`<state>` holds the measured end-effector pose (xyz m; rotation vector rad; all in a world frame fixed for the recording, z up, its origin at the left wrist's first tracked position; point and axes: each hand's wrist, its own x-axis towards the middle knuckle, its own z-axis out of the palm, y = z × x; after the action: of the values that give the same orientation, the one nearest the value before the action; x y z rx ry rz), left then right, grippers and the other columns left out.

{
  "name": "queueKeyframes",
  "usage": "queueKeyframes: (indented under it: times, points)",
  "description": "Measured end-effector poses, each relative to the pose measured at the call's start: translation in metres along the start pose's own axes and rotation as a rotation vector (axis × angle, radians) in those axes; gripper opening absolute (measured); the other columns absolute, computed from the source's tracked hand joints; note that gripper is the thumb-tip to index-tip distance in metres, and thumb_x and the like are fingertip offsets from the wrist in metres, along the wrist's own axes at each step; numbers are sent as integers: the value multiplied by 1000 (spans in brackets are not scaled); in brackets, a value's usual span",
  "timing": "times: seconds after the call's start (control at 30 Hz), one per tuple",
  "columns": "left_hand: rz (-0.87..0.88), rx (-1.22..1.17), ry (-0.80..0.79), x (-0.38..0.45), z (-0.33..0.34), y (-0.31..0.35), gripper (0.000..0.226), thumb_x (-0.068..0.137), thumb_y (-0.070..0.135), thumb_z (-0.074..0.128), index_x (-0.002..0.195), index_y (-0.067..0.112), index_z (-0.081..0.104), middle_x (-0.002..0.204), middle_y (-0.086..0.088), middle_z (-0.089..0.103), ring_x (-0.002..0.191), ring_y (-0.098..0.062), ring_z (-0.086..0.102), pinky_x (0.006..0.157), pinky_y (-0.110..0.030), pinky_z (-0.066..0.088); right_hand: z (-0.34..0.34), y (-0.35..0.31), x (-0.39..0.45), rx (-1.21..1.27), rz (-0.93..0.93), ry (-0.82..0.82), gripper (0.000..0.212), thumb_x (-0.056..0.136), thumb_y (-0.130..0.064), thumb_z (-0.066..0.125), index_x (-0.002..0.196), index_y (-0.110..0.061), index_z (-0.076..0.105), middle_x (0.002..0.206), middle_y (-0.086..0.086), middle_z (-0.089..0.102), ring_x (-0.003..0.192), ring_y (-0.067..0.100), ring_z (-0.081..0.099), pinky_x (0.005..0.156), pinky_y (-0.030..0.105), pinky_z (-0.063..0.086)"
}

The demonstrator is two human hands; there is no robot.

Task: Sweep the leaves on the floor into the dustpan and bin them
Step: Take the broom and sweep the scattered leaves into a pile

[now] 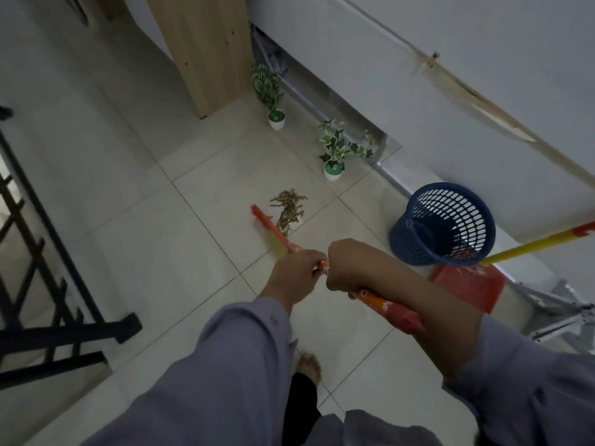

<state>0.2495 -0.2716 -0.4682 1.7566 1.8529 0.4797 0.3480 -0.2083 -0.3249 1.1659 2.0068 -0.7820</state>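
A small pile of dry brown leaves lies on the pale tiled floor. The red head of a broom rests just left of the pile, touching its lower edge. The broom's orange patterned handle runs back toward me. My left hand grips the handle lower down and my right hand grips it just behind. A red dustpan with a yellow handle stands at the right beside a blue mesh bin.
Two small potted plants stand by the white wall beyond the leaves. A wooden cabinet is at the back, a black metal railing at the left, and a folded metal frame at the right. My bare foot is on the tiles.
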Motion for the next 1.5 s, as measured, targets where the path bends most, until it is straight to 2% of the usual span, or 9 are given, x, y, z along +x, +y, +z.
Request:
queueKeyframes:
  times: [0.17,0.3,0.5,0.73,0.83,0.97,1.1,1.27,1.5]
  points:
    - [96,138,98,-2,-17,2,20,74,21,61,92,19,70,88,1,72,79,-24,66,61,-26,40,-13,3,-10,91,-36,-17,23,85,-7,58,65,-9,48,62,5,56,48,16,58,51,26,51]
    - [65,214,-7,-9,-20,-7,23,83,31,54,101,22,65,96,3,68,90,-19,60,72,-32,49,-13,5,-6,237,-30,-102,19,83,-9,64,67,-6,55,60,6,62,37,11,57,38,19,47]
    - [30,130,-71,-7,-7,-12,18,89,25,52,102,21,65,100,2,68,92,-20,60,70,-27,40,-6,-1,5,254,31,-108,22,84,-9,64,65,-4,54,61,8,61,45,16,59,45,24,50]
    - [13,43,-106,22,-27,-24,22,90,21,54,109,20,64,112,1,67,101,-22,61,78,-33,50,-10,-10,21,272,56,44,20,84,-8,59,65,-6,51,61,7,59,48,18,60,49,27,50]
    - [-4,103,-77,29,-48,-45,24,88,23,56,111,22,63,115,3,66,106,-20,59,82,-35,51,-16,-21,35,471,50,59,10,83,-10,61,78,-1,60,64,8,62,44,15,60,46,25,51]
    - [-85,140,-86,41,-69,-80,27,86,19,57,113,19,61,119,0,62,111,-21,55,85,-38,52,-19,-45,65,855,81,45,23,82,-9,65,98,8,67,64,8,63,34,9,55,36,16,43]
    - [-84,215,-216,66,-78,-115,34,88,22,54,122,19,58,126,-1,60,115,-20,54,94,-36,49,-17,-65,104,1148,134,9,28,82,-6,63,102,13,67,71,15,63,42,14,54,40,19,43]
    - [-15,254,-485,88,-77,-142,49,95,38,51,139,18,44,145,0,46,133,-20,42,107,-39,40,-6,-69,136,1352,254,3,21,81,-6,63,92,11,67,59,11,60,34,12,52,38,17,40]
    - [145,253,-646,114,-74,-118,40,91,32,57,129,17,56,130,-4,60,118,-24,56,98,-43,48,1,-53,116,1576,428,-22,9,84,-5,59,80,2,60,56,11,57,32,13,47,36,16,37]
